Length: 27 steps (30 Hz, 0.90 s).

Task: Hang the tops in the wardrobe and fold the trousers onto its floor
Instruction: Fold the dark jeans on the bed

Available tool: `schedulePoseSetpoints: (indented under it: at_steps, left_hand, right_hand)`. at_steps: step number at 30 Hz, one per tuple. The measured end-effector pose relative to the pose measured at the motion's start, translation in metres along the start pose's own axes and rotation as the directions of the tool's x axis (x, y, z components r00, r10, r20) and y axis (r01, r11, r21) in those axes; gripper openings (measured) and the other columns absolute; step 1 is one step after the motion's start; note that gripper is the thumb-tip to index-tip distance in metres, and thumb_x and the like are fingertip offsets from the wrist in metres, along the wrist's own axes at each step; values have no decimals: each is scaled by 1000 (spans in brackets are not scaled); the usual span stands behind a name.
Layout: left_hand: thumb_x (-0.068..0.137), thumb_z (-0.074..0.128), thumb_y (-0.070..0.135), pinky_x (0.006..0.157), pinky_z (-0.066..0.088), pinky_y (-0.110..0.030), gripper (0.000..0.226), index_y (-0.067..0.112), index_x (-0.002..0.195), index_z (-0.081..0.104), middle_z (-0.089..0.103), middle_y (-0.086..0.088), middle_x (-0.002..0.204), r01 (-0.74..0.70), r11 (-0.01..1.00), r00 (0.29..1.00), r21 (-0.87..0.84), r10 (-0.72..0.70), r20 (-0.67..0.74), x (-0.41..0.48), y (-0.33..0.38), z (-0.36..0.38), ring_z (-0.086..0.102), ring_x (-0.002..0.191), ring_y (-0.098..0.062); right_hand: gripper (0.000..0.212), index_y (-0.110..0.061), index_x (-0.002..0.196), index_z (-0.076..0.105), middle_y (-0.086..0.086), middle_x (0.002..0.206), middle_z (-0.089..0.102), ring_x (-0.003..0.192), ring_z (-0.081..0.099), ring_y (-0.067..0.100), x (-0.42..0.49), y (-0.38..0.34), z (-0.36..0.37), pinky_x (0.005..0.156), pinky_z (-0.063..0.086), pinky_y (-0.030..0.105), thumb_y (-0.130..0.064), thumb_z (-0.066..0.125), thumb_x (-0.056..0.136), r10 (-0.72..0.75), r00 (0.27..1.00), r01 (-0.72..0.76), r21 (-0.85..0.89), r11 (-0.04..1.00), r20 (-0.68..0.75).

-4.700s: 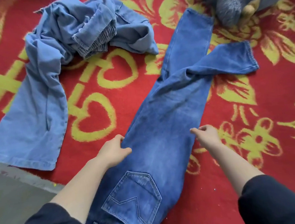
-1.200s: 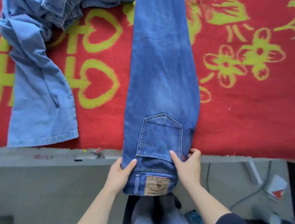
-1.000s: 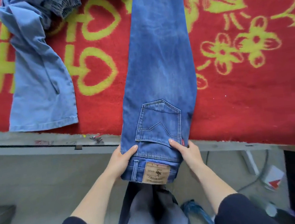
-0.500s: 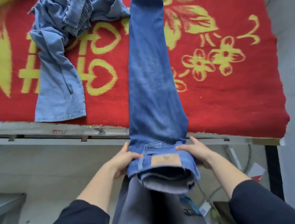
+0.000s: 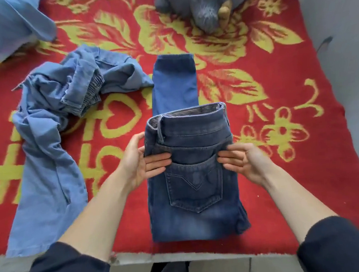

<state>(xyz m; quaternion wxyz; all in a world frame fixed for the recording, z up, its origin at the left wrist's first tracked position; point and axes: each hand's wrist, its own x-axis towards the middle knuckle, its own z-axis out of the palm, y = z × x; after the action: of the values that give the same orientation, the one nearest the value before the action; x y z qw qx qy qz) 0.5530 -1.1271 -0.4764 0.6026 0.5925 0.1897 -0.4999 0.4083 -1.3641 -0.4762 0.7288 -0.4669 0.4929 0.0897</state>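
Red blanket (image 5: 287, 191) with yellow flowers covers a bed, its near edge at the bottom of the view. No wardrobe in sight. Dark jeans (image 5: 193, 210) lie lengthwise mid-blanket, doubled over: the seat half with its back pocket (image 5: 195, 188) faces up toward the camera, the waistband (image 5: 185, 113) at the far end and raised a little, its lining showing. The leg ends (image 5: 174, 79) stick out flat beyond it. Left hand (image 5: 141, 160) holds the left side of the seat half just under the waistband, fingers laid across the denim, thumb up on the edge. Right hand (image 5: 243, 160) holds the right side the same way; its thumb is hidden. Neither hand is spread wide; both are closed onto the cloth. Light-blue trousers (image 5: 47, 169) lie in a crumpled heap to the left, one leg trailing to the near edge, touching the dark pair only near the far leg. Grey plush toy (image 5: 206, 5) sits at the far side, pale blue cloth (image 5: 1, 25) in the far left corner. Judgement: the folding step is in hand, first fold under way, nothing yet put away. Next move likely calls for setting the waistband down square on the legs, pressing it flat, then a second fold to take in the exposed leg ends. Both hands should move evenly so the side seams stay lined up. Denim looks stiff enough to hold a crease.
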Motion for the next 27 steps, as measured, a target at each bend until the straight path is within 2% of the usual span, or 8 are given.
schedulePoseSetpoints:
  at_steps: [7, 10, 14, 16, 18, 21, 25, 27]
  left_hand:
    - [84, 36, 61, 91, 41, -43, 47, 24, 94, 63, 76, -8, 89, -77, 986, 996, 148, 83, -34, 74, 122, 28, 74, 75, -18]
    - [86, 34, 62, 99, 38, -48, 52, 27, 113, 62, 75, -5, 96, -202, 969, 979, 145, 204, 0, 102, 166, 32, 72, 90, -18]
    - [89, 45, 51, 99, 34, -30, 68, 36, 150, 19, 50, 3, 141, -465, 881, 885, 84, 463, 39, 137, 173, 45, 48, 125, -9]
    - [97, 48, 33, 107, 29, -25, 70, 30, 153, 7, 24, 5, 156, -568, 738, 808, 363, 584, 78, 149, 130, 48, 24, 142, -10]
    - [97, 48, 35, 120, 8, -35, 71, 31, 153, 3, 5, 4, 161, -516, 373, 769, 771, 598, 225, 150, 64, 37, -3, 148, -13]
    - [97, 30, 53, 119, -8, -39, 71, 34, 146, -17, -24, 6, 156, -370, -117, 818, 922, 430, 383, 137, -31, 14, -28, 142, -13]
    - [91, 16, 68, 117, -16, -37, 79, 24, 148, -15, -27, -1, 154, -351, -239, 859, 905, 301, 413, 107, -102, -9, -23, 145, -21]
    - [87, 33, 72, 119, -4, -38, 92, 17, 152, -1, -11, -9, 159, -364, -321, 863, 875, 237, 446, 97, -112, -20, -12, 147, -28]
  right_hand:
    - [11, -5, 90, 62, 8, 72, 73, 59, 71, 18, 78, -97, 42, 54, 58, 24, -15, 57, 93, -205, 976, 194, -133, 972, -71]
    - [9, -6, 92, 60, 11, 81, 71, 61, 70, 15, 108, -136, 59, 58, 58, 26, -14, 57, 94, -321, 944, 312, -114, 943, -72]
    - [70, -10, 147, 32, 7, 122, 63, 108, 62, 14, 137, -140, 74, 85, 47, 26, -1, 65, 86, -452, 890, 436, -180, 882, -59]
    - [77, -13, 150, 28, 6, 143, 49, 126, 50, 10, 139, -108, 72, 96, 40, 23, -3, 67, 84, -512, 858, 468, -468, 750, 39]
    - [73, -19, 150, 31, -1, 152, 38, 134, 39, 8, 135, -61, 62, 107, 31, 23, -17, 66, 85, -505, 837, 455, -783, 425, 212]
    - [72, -23, 153, 22, -2, 161, 16, 149, 8, 15, 121, 7, 41, 119, 11, 33, -40, 55, 91, -391, 823, 441, -897, -18, 412]
    - [89, -26, 154, 1, -6, 159, -14, 147, -17, 18, 97, 70, 9, 120, -10, 33, -74, 31, 85, -177, 862, 427, -868, -254, 476]
    - [103, -19, 154, 13, 0, 161, 1, 149, 1, 25, 84, 85, -2, 121, 1, 39, -77, 46, 76, -118, 847, 456, -822, -340, 518]
